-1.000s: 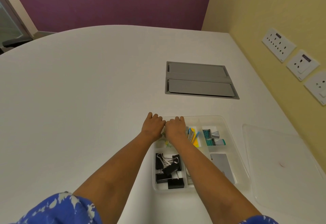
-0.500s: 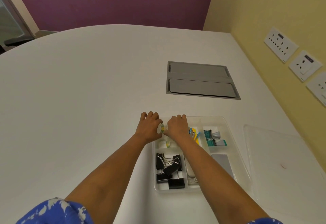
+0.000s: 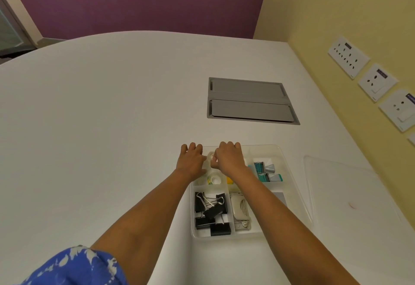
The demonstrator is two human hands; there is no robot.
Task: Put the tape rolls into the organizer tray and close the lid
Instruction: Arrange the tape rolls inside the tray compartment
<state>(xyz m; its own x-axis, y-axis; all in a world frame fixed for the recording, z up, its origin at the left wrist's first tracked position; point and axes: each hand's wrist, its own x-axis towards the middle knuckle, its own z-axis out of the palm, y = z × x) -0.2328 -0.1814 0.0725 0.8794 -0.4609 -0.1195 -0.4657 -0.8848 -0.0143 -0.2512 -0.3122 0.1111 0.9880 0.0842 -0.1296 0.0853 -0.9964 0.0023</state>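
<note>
White tabletop (image 3: 101, 127) fills most of the view, with a purple wall behind and a yellow wall carrying sockets (image 3: 348, 56) to the right. At the near right sits the clear organizer tray (image 3: 289, 159), open, and both hands work over its far-left compartment. The left hand (image 3: 192, 161) and the right hand (image 3: 229, 158) meet knuckle to knuckle, fingers curled in, pinching a small pale tape roll (image 3: 210, 156) between them just above that compartment; how firmly each hand grips it I cannot tell. Another tape roll (image 3: 214, 178) already lies in the same compartment just below, which suggests the rolls are being gathered there because it is the one free slot. Black binder clips (image 3: 212, 211) fill the near-left compartment, a beige stapler-like tool (image 3: 240, 209) lies beside them, and teal-and-grey clips (image 3: 266, 172) occupy the far right; none blocks the drop. The clear lid (image 3: 359, 195) lies flat on the table to the right of the tray, apart from it, so closing is not yet begun. A grey cable hatch (image 3: 249, 101) sits further back, well clear.
</note>
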